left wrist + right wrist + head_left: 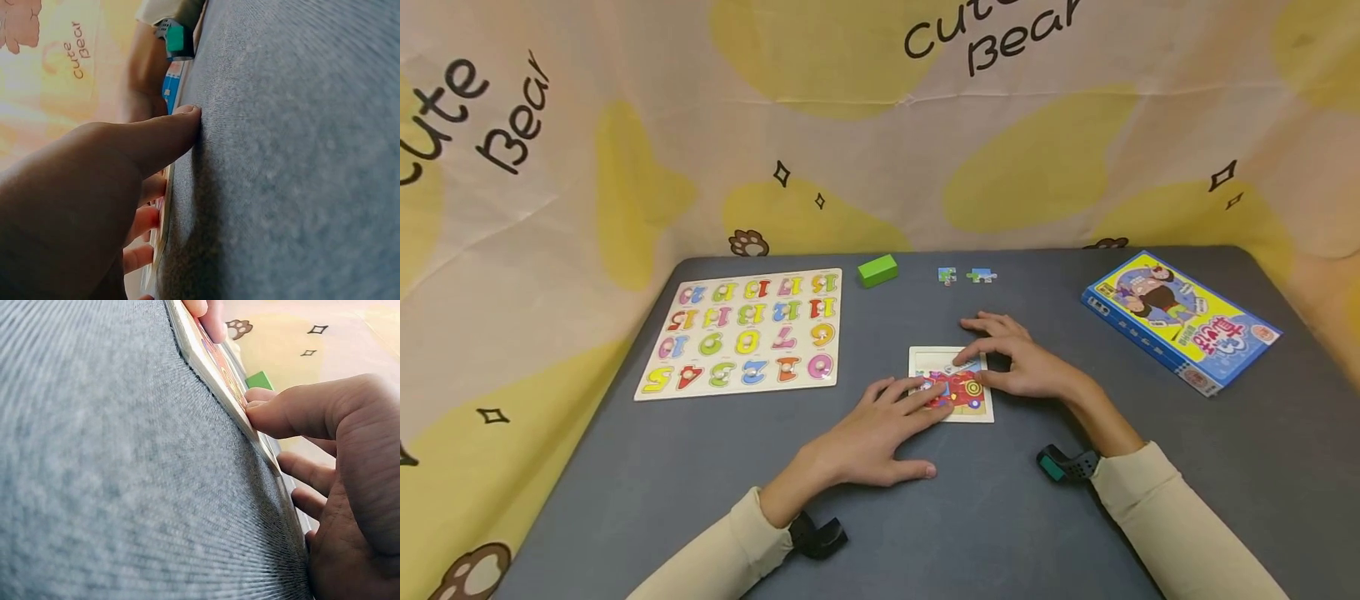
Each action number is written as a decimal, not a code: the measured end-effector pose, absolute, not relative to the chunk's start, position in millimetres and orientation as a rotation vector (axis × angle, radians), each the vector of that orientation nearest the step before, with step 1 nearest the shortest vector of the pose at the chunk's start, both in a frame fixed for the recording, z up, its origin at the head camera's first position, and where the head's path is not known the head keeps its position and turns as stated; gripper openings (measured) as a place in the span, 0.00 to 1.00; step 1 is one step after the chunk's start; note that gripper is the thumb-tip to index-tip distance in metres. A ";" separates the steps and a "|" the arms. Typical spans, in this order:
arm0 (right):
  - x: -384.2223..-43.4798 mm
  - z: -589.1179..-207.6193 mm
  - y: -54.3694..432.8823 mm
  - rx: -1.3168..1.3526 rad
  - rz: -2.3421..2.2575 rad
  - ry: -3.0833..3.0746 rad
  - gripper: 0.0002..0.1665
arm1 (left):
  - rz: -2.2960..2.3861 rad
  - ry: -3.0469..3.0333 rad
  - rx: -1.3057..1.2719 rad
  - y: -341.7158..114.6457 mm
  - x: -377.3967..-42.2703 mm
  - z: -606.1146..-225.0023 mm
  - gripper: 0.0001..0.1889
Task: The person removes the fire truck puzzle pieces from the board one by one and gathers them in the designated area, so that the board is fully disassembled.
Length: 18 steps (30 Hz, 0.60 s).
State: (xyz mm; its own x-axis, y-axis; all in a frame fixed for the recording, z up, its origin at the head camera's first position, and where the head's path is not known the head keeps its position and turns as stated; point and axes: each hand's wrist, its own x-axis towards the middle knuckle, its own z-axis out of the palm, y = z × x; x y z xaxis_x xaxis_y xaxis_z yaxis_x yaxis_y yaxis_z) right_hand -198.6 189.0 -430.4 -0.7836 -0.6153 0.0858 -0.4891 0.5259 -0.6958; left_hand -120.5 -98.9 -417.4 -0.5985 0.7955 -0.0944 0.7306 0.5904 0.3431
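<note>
A small framed jigsaw puzzle (pixel 929 354) with a red vehicle picture lies flat on the grey table. My left hand (pixel 876 437) spreads its fingers across the puzzle's left and lower part, its thumb apart on the table. Over the upper right part, the thumb and index fingertip of my right hand (pixel 1018 362) touch the puzzle; its other fingers reach beyond the frame. In the right wrist view, the right thumb (pixel 275 419) rests at the puzzle's face near its edge. The left thumb (pixel 169 134) shows in the left wrist view. Fingers hide some of the picture.
Two loose jigsaw pieces (pixel 981 276) lie near the back edge. Left of them sits a green block (pixel 877 271). A number board (pixel 737 333) with coloured digits lies at the left. At the right is a blue and yellow box (pixel 1183 321). Printed cloth (pixel 880 133) hangs behind.
</note>
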 end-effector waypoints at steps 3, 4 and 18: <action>-198.4 -429.3 188.8 -0.940 -1.099 2.588 0.17 | 0.392 2.581 1.259 -99.2 -121.2 -417.9 0.41; -198.2 -429.1 189.1 -0.938 -1.102 2.585 0.17 | 0.392 2.579 1.262 -99.0 -121.5 -418.2 0.41; -198.3 -428.1 190.2 -0.928 -1.105 2.565 0.17 | 0.373 2.601 1.282 -98.9 -123.4 -420.1 0.41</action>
